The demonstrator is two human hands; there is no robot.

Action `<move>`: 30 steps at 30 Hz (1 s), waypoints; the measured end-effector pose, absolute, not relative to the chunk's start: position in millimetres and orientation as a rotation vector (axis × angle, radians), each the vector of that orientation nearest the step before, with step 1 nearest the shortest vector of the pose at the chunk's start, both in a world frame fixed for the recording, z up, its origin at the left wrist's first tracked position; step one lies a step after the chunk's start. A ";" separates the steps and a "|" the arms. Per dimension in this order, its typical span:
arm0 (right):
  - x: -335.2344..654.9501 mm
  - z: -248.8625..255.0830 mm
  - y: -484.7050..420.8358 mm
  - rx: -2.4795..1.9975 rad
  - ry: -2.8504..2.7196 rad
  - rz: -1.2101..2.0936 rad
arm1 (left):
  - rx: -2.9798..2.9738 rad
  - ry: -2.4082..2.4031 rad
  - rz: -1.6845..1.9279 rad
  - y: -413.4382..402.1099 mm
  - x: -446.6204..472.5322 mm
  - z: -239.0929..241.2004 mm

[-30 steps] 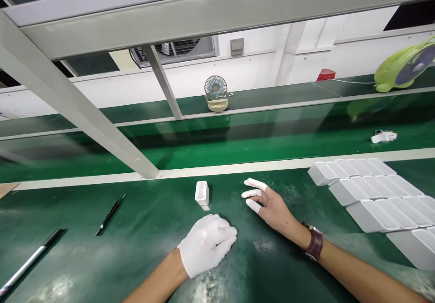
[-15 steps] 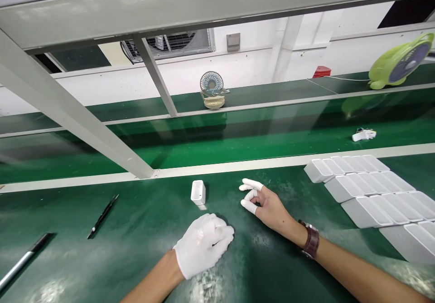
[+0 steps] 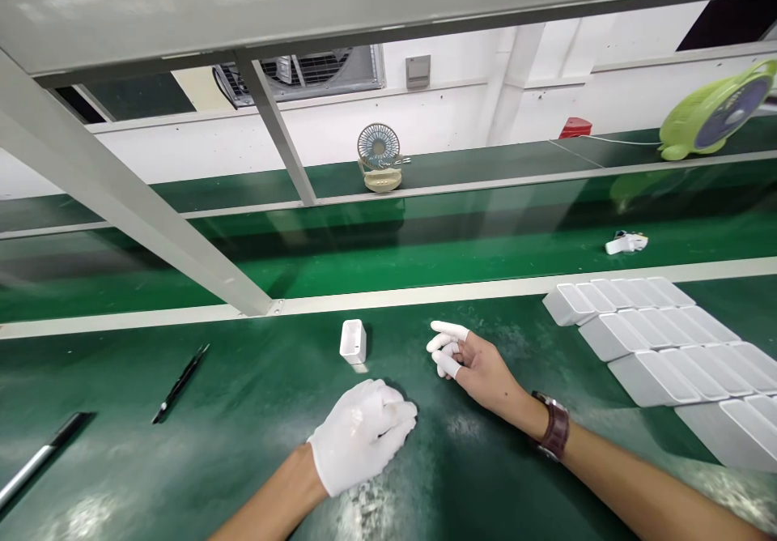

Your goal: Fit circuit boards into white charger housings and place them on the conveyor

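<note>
A: Currently resting on the green counter [image 3: 243, 419]: left hand [image 3: 364, 436], in a white glove, fingers curled loosely inward, gripping nothing visible.

B: Confirmed. Right hand [image 3: 477, 367] also flat on the counter, bare except for white cots on the fingertips [image 3: 447, 332]; fingers drawn together, tips nearly touching, nothing visibly pinched between them.

A: Location of the small white case [image 3: 353, 341]?

B: Upright on the counter, just beyond the left hand, between both hands and the pale rail [image 3: 425, 294]. Touched by neither hand. Probably set there to stay within reach of either.

A: Stock position?

B: Rows of white cases [image 3: 661, 334] lying overlapped at the right, near the right forearm, likely for short reaches. Cots probably worn against marking the white surfaces.

A: Tools?

B: Black tweezers [image 3: 180, 383] and a dark pen-like rod [image 3: 42, 460] at far left, well apart from both hands.
</note>
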State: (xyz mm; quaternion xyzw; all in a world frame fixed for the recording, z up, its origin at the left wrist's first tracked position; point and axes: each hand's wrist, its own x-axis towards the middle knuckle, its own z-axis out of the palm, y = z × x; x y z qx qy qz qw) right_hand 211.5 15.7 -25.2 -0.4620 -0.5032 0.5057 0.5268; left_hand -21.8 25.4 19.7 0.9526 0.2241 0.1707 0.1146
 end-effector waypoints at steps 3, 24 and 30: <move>210.7 -22.3 15.3 -1.102 -1.203 1.224 | 2.790 0.654 0.511 25.3 -21.8 19.2; 214.7 -15.1 11.0 -1.121 -1.273 1.245 | 2.763 0.668 0.469 24.8 -22.6 16.8; 214.6 -15.5 11.6 -1.115 -1.271 1.249 | 2.767 0.667 0.448 24.8 -22.9 16.8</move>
